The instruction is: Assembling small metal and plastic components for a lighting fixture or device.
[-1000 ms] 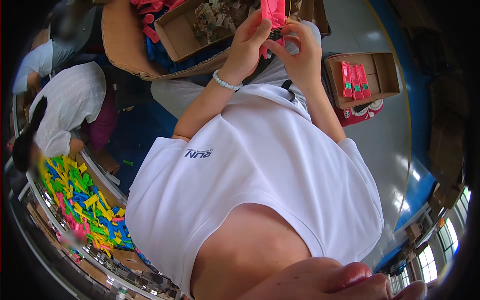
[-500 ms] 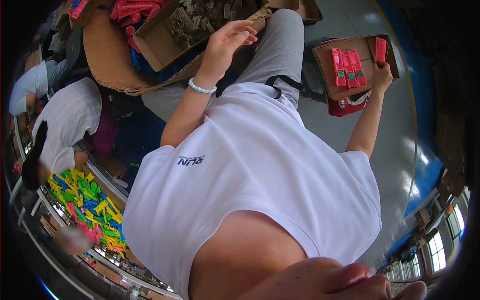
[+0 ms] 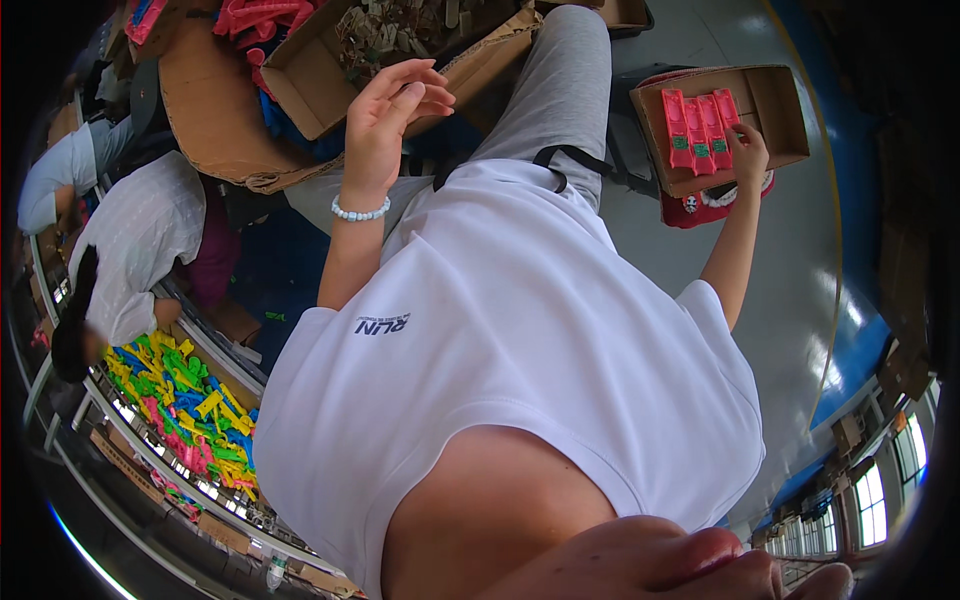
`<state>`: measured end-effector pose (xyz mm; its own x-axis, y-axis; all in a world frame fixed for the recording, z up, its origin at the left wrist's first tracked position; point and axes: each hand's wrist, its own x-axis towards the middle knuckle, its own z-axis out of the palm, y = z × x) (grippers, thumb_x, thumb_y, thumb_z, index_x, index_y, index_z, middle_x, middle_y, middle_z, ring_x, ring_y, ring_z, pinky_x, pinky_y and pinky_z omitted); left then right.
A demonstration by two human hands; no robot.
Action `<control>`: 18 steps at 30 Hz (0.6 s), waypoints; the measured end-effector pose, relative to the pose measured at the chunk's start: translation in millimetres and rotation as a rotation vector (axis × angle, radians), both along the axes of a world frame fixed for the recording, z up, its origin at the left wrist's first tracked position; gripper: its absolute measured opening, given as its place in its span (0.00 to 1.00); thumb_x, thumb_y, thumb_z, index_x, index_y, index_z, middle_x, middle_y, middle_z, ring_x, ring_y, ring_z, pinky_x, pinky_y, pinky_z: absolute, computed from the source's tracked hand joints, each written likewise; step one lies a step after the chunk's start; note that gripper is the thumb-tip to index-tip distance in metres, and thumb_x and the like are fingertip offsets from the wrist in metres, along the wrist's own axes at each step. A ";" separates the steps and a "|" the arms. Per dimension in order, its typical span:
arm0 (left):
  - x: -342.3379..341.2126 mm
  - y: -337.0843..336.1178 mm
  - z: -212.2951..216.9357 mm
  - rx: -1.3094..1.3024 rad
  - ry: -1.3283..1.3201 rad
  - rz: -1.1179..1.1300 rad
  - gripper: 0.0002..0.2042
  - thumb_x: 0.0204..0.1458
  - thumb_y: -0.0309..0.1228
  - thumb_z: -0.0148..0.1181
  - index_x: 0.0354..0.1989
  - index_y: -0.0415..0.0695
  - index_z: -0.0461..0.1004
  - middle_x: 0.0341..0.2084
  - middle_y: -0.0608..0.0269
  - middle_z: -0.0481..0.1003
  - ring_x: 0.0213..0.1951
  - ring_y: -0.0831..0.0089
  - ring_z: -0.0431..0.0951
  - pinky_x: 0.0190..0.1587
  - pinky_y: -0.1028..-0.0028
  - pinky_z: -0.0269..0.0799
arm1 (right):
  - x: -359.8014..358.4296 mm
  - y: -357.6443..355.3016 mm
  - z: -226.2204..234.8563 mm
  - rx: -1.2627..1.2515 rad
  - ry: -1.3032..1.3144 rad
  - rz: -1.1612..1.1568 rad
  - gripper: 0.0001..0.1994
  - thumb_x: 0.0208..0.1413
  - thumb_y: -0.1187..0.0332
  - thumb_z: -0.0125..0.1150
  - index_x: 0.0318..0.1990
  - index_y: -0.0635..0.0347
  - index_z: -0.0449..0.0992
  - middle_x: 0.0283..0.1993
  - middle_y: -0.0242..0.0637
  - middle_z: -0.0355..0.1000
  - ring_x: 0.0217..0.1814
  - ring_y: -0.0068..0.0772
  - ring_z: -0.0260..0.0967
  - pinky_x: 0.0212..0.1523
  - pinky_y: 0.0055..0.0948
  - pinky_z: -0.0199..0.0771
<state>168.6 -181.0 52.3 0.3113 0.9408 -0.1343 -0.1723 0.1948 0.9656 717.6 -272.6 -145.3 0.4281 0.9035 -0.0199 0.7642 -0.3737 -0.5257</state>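
My right hand (image 3: 748,155) is at a shallow cardboard box (image 3: 780,120) on the right. Its fingers are closed on the lower end of a pink plastic piece (image 3: 725,103), which lies at the right end of a row of similar pink pieces (image 3: 677,125). The pieces have small green and dark parts at their lower ends. My left hand (image 3: 390,115), with a beaded bracelet at its wrist, is raised over my lap. Nothing shows in it, and its fingers are stretched out. It is nearest to a cardboard box of small metal-looking parts (image 3: 385,45).
A large torn carton (image 3: 205,120) with pink pieces stands at the upper left. Under the right box is a red item (image 3: 690,212). To the left, a person in a white top (image 3: 145,220) is beside a heap of coloured plastic parts (image 3: 190,410). Grey floor (image 3: 680,270) lies at right.
My right hand has lowered the pink piece from the box's right side into line with the others. My left hand has moved left, away from my knee.
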 end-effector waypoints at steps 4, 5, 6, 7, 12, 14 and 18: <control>6.7 3.6 0.6 0.029 -0.009 -0.058 0.13 0.59 0.24 0.48 0.51 0.33 0.69 0.41 0.52 0.74 0.40 0.64 0.78 0.45 0.66 0.76 | -72.7 -22.3 13.2 -0.259 0.249 0.043 0.17 0.42 0.64 0.70 0.39 0.62 0.78 0.35 0.38 0.76 0.36 0.31 0.74 0.40 0.29 0.72; 8.7 3.9 -0.2 0.027 -0.015 -0.067 0.13 0.59 0.24 0.48 0.51 0.33 0.69 0.41 0.52 0.74 0.40 0.64 0.78 0.45 0.66 0.76 | -75.4 -30.6 4.8 -0.259 0.244 0.033 0.17 0.42 0.64 0.70 0.39 0.62 0.78 0.35 0.38 0.76 0.36 0.31 0.74 0.40 0.29 0.72; 10.4 4.0 -0.8 0.027 -0.014 -0.079 0.13 0.59 0.24 0.48 0.51 0.33 0.69 0.41 0.52 0.74 0.40 0.65 0.78 0.45 0.66 0.76 | -77.2 -37.4 -6.3 -0.244 0.214 0.003 0.17 0.43 0.65 0.70 0.40 0.63 0.78 0.36 0.39 0.77 0.38 0.31 0.74 0.42 0.29 0.72; 10.2 4.8 -1.6 0.030 -0.010 -0.084 0.13 0.59 0.24 0.48 0.51 0.33 0.69 0.41 0.53 0.74 0.40 0.65 0.78 0.45 0.66 0.76 | -81.3 -38.4 -11.8 -0.227 0.186 -0.021 0.17 0.44 0.65 0.70 0.41 0.63 0.78 0.37 0.39 0.77 0.40 0.31 0.75 0.43 0.30 0.72; 6.9 2.2 -2.8 0.041 -0.002 -0.080 0.13 0.59 0.24 0.48 0.51 0.34 0.70 0.39 0.54 0.75 0.39 0.67 0.78 0.44 0.69 0.76 | -89.5 -38.1 -23.6 -0.103 0.223 -0.135 0.14 0.43 0.67 0.69 0.37 0.63 0.77 0.36 0.43 0.77 0.40 0.39 0.75 0.43 0.33 0.72; 5.7 1.4 -3.2 0.038 -0.001 -0.064 0.13 0.59 0.24 0.49 0.50 0.35 0.71 0.38 0.56 0.76 0.38 0.68 0.78 0.44 0.70 0.76 | -95.7 -35.3 -25.1 -0.090 0.221 -0.162 0.14 0.43 0.67 0.69 0.37 0.63 0.77 0.36 0.42 0.77 0.40 0.38 0.75 0.43 0.32 0.72; 5.5 1.6 -5.1 0.029 -0.008 -0.068 0.13 0.59 0.24 0.49 0.50 0.34 0.70 0.39 0.55 0.75 0.39 0.67 0.78 0.45 0.69 0.76 | -92.5 -39.3 -31.7 -0.150 0.154 -0.164 0.14 0.43 0.68 0.69 0.38 0.62 0.77 0.35 0.41 0.77 0.39 0.36 0.75 0.42 0.31 0.72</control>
<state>174.1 -179.3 47.2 0.3754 0.9209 -0.1050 -0.1671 0.1787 0.9696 625.2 -311.8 -177.0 0.5498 0.8046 -0.2246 0.6028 -0.5682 -0.5601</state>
